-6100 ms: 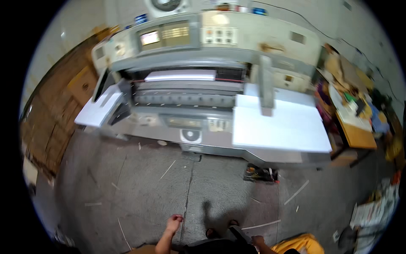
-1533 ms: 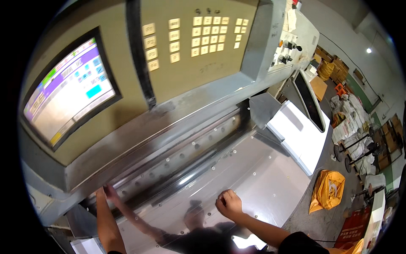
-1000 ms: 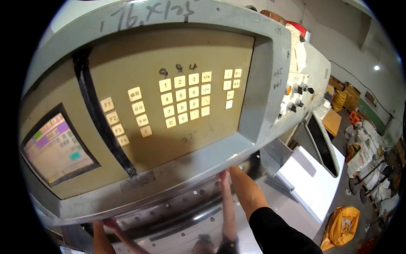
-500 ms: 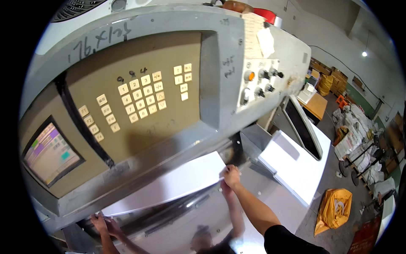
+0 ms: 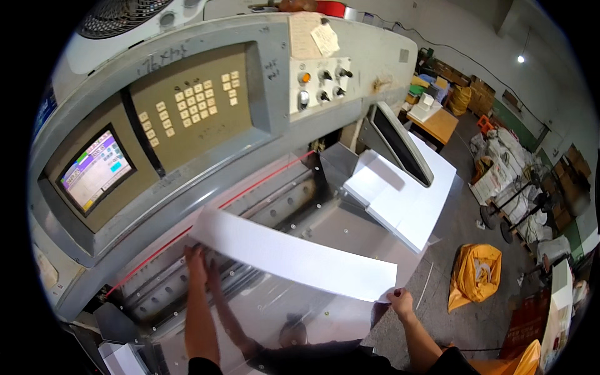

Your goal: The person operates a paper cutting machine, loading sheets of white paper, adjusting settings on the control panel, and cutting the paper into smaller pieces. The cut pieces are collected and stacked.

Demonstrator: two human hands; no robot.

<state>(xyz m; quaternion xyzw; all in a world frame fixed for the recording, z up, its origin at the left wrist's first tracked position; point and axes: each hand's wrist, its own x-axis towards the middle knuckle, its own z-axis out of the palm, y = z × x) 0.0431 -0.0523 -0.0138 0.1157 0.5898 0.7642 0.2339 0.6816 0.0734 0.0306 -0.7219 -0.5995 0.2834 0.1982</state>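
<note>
A long strip of white paper [image 5: 306, 259] spans between my two hands over the shiny metal table [image 5: 287, 312] of a paper-cutting machine. It bows a little, and its left end is blurred by motion. My right hand [image 5: 401, 301] pinches the strip's near right corner, out by the table's right edge. At the other end, my left hand [image 5: 195, 259] has its fingers closed at the lower edge of the strip; the fingertips are partly hidden. Both forearms are mirrored in the metal. Behind the strip, a red light line [image 5: 269, 178] crosses the machine's opening.
Stacked white paper [image 5: 403, 200] lies on the right side table, beneath a dark tilted panel [image 5: 400, 144]. Above stand the keypad [image 5: 195, 100], lit screen [image 5: 97, 169] and knobs [image 5: 325, 84]. A yellow sack [image 5: 476, 275] sits on the floor at right; more white paper [image 5: 122, 359] lies lower left.
Both hands have drawn the paper strip out from under the machine's front, toward me and to the right. The red line and the slot behind now show. My view has shifted too.
</note>
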